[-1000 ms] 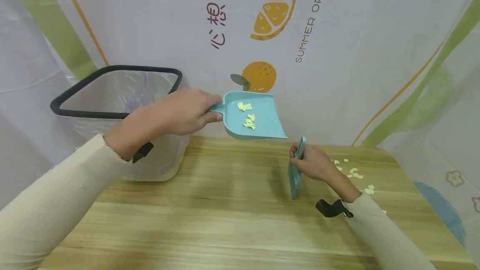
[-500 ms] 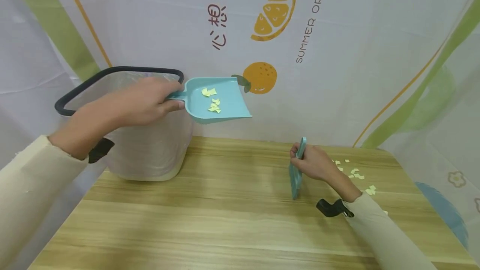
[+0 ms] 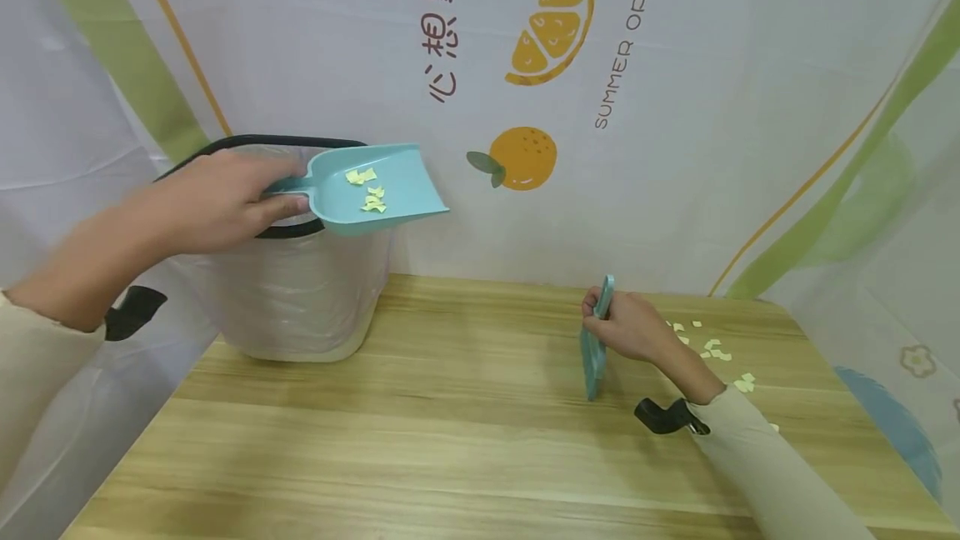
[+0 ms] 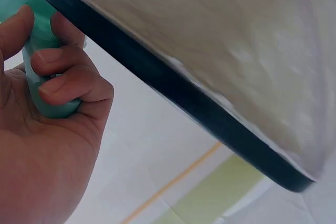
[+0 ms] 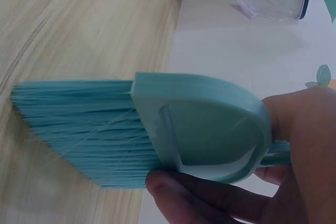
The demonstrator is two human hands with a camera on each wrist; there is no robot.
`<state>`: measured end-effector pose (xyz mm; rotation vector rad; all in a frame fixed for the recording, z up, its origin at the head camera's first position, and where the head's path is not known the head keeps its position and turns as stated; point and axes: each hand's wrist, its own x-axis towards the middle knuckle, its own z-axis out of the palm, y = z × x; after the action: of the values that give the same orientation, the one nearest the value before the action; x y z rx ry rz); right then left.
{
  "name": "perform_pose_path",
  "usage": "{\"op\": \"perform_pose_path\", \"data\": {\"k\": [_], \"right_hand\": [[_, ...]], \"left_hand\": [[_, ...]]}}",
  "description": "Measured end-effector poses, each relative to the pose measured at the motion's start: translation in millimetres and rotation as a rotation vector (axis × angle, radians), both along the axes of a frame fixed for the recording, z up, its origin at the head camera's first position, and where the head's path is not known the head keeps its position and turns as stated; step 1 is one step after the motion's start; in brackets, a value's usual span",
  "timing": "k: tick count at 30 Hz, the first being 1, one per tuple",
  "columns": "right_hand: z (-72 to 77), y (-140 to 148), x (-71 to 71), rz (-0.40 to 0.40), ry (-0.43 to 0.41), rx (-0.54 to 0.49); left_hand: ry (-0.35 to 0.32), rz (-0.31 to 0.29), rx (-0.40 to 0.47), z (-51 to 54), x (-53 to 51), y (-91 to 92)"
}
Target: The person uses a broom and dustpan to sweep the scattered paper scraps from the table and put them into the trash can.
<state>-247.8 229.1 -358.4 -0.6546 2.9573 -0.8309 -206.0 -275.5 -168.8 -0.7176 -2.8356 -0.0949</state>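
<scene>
My left hand (image 3: 225, 198) grips the handle of a light-blue dustpan (image 3: 405, 182), holding it above the front right rim of a trash bin (image 3: 300, 298). Several yellow paper scraps (image 3: 373, 200) lie in the pan. In the left wrist view, curled fingers (image 4: 73, 80) wrap the handle, beside the bin's dark rim (image 4: 173, 82). Over the table, my right hand (image 3: 630, 325) holds a small blue hand brush (image 3: 592, 357) upright. The right wrist view shows its bristles (image 5: 84, 129) pointing down at the wood, with the thumb and fingers around the head and handle.
More yellow paper scraps (image 3: 716, 350) are scattered on the wooden table (image 3: 420, 440) right of the right hand. A clear plastic liner covers the bin, which has a black rim (image 3: 292, 140). Behind the table hangs a white curtain (image 3: 697, 107) with printed oranges.
My left hand has carried the dustpan leftward and slightly up, from right of the bin to over its rim. The scraps stay in the pan. The right hand and brush hold still.
</scene>
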Motion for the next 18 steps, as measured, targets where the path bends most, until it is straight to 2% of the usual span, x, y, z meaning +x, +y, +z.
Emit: {"op": "perform_pose_path", "data": {"k": [3,14,18], "right_hand": [[0.4,0,0.3,-0.004,-0.008,-0.004],[-0.3,2,0.4,-0.005,-0.004,-0.003],[-0.5,2,1.1,-0.003,0.003,-0.005]], "left_hand": [[-0.003,0.031,0.011,0.0,1.3,-11.4],[-0.109,0.196,-0.018,3.6,7.2,-64.0],[-0.113,0.236,-0.017,2.1,5.5,-84.9]]}}
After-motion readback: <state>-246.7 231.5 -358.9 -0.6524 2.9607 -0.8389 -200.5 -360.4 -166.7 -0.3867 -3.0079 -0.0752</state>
